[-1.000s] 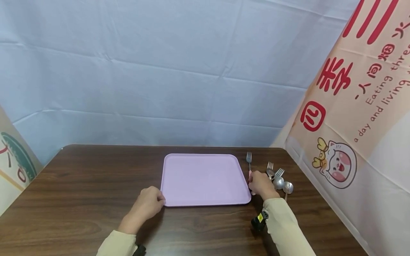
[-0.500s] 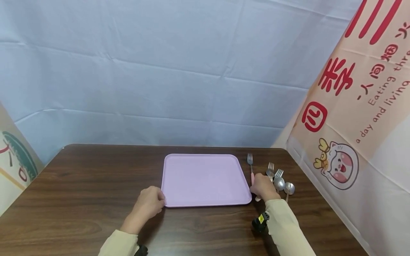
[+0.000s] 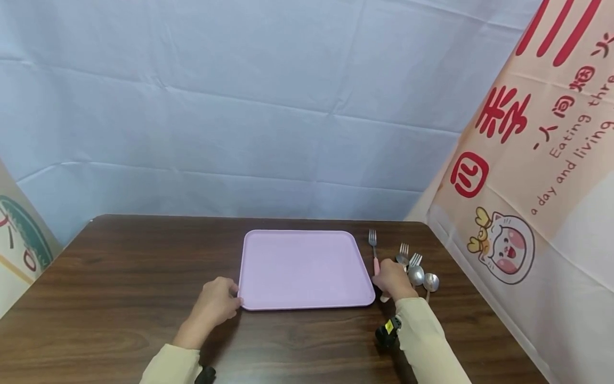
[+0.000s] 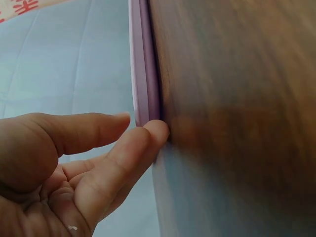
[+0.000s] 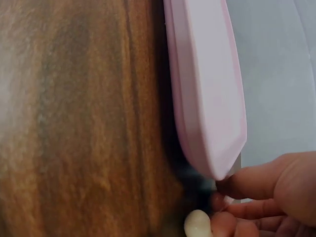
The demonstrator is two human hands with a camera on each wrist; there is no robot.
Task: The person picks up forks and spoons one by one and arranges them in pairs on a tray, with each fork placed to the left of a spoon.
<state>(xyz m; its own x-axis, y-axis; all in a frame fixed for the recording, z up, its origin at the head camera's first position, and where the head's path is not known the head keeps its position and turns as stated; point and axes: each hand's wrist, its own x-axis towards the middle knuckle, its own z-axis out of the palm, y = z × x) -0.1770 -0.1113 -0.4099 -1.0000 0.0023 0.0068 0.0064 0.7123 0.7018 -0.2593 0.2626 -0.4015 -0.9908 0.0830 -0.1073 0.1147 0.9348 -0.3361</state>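
A lilac tray lies flat on the brown table. At its front left corner my left hand rests beside the rim; in the left wrist view the thumb is apart from the fingers, whose tips touch the tray's edge. Right of the tray, a fork with a pink handle lies tines away from me. My right hand seems to pinch its handle near the tray's front right corner, partly hidden by the fingers. A cream handle end shows beside these fingers; whose it is stays unclear.
Right of my right hand several more forks and spoons lie close together, one spoon at the outer side. A blue cloth hangs behind the table, a printed cloth along its right.
My right hand and the pink-handled fork have shifted slightly towards me, and more of the handle shows. My left hand has drawn slightly left, its fingers loosened from the tray corner.
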